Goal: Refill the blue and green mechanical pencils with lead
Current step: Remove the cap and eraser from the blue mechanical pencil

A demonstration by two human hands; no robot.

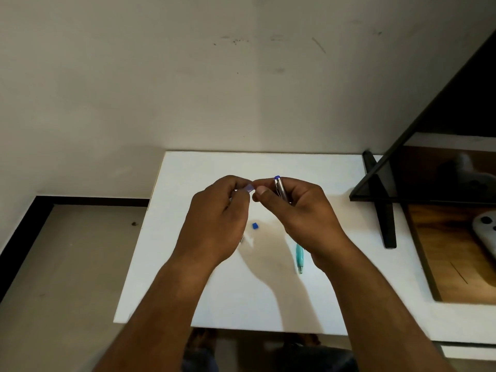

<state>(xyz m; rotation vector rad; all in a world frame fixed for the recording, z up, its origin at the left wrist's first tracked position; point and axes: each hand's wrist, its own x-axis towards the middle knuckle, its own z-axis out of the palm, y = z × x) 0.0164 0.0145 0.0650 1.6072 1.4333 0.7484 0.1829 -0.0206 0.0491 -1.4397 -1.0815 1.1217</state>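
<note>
Both forearms reach forward from the near edge, hands raised above the white table (171, 277) and meeting at its middle, backs of the hands up. Left hand (217, 218): fingers curled, thumb and forefinger pinching a small translucent bluish lead case (249, 187) at the tips, its end poking toward the other hand. Right hand (303, 210): fingers curled round the blue pencil (280, 189), silver barrel with a blue tip, held near upright, blue end up, tucked behind the forefinger. Right thumb and forefinger are pressed together right against the end of the case; cannot tell whether they hold a lead.

Green pencil (299, 257) lies flat on the table below the right wrist, far end hidden by it. A small blue cap (255, 225) sits loose on the table between the two hands, touching neither. A tiny grey bit shows by the left hand's edge, too unclear to name.

Right side: dark screen (429, 170) on a black stand (386, 218), grey controller (485, 234) on wood beside it.

No brand, label or writing readable anywhere.
</note>
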